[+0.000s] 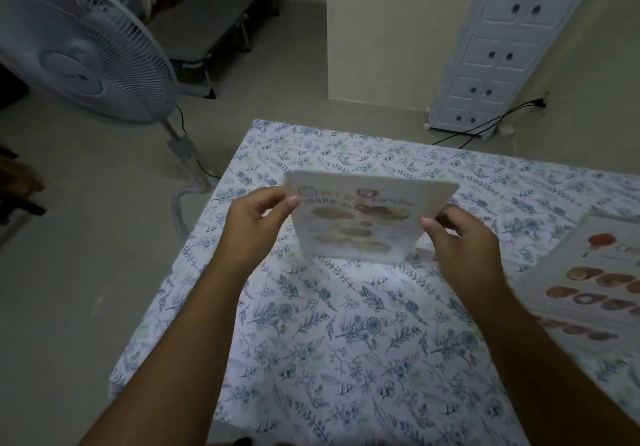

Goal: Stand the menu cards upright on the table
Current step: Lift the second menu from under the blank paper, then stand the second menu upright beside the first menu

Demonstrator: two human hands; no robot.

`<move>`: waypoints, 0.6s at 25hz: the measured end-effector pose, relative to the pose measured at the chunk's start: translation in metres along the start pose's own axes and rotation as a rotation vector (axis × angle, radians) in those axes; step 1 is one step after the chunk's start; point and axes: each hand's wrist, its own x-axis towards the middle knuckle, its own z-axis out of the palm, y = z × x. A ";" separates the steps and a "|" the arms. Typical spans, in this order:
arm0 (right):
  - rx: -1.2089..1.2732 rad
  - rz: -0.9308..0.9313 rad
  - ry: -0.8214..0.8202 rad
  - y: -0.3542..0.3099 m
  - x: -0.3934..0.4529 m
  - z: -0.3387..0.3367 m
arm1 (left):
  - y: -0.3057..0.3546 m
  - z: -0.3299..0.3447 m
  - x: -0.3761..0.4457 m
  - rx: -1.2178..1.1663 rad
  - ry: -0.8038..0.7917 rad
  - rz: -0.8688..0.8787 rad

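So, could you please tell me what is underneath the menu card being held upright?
The menu card, pinched by the left hand and right hand, stands with its bottom edge on the floral tablecloth. The table itself is hidden by that cloth.

A table (pixel 346 359) draped in a white cloth printed with blue-grey leaves and flowers. One menu card (pixel 363 224) stands upright on it near the far middle. Right of that card, more menu cards (pixel 588 279) lie flat at the table's right edge.

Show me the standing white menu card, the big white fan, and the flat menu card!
standing white menu card (pixel 360 227), head view, printed front face
big white fan (pixel 74 44), head view, wire grille
flat menu card (pixel 595 283), head view, printed top face
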 end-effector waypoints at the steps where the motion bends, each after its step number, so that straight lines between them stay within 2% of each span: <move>1: 0.026 0.012 -0.012 -0.001 0.000 0.004 | -0.002 -0.001 0.001 -0.050 -0.010 -0.015; 6: 0.071 -0.005 0.022 0.005 -0.015 0.020 | -0.025 -0.007 0.001 -0.110 -0.014 -0.039; 11: -0.009 0.092 0.024 0.026 -0.033 0.037 | -0.061 0.000 -0.012 -0.013 0.001 -0.145; 15: -0.068 0.058 0.035 0.036 -0.043 0.042 | -0.073 0.003 -0.016 0.046 0.015 -0.154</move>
